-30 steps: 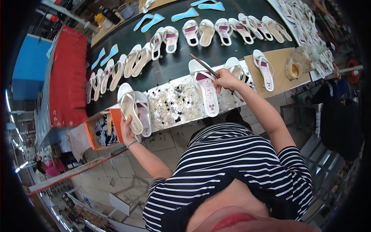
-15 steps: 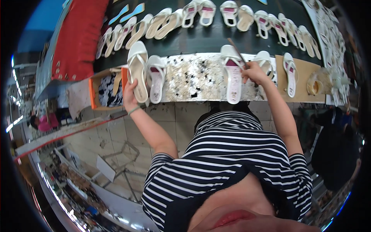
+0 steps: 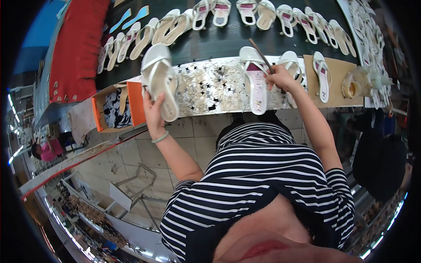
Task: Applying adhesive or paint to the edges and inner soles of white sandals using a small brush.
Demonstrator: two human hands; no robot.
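A white sandal (image 3: 158, 74) with crossed straps is gripped at its heel end by my left hand (image 3: 154, 113). It is tilted over the left end of the white, stained work board (image 3: 201, 90) and mostly hides another white sandal (image 3: 173, 83) behind it. My right hand (image 3: 281, 79) closes around a thin brown stick (image 3: 260, 53) that points up and left. Left of that hand, a white sandal (image 3: 258, 94) with a pinkish insole lies on the board. Behind the right hand, one more white sandal (image 3: 289, 59) is partly covered.
White sandals (image 3: 221, 15) stand in a curved row on the dark green bench (image 3: 201, 46). An orange box (image 3: 138, 103) with dark-patterned pieces is at the left. To the right are a single sandal (image 3: 322, 79) on brown card (image 3: 310, 87) and a cup of yellowish stuff (image 3: 351, 90).
The sandal in my left hand has swung rightward across the one beside it, with its heel end now farther right. The right hand still holds the stick. The whole view has shifted slightly.
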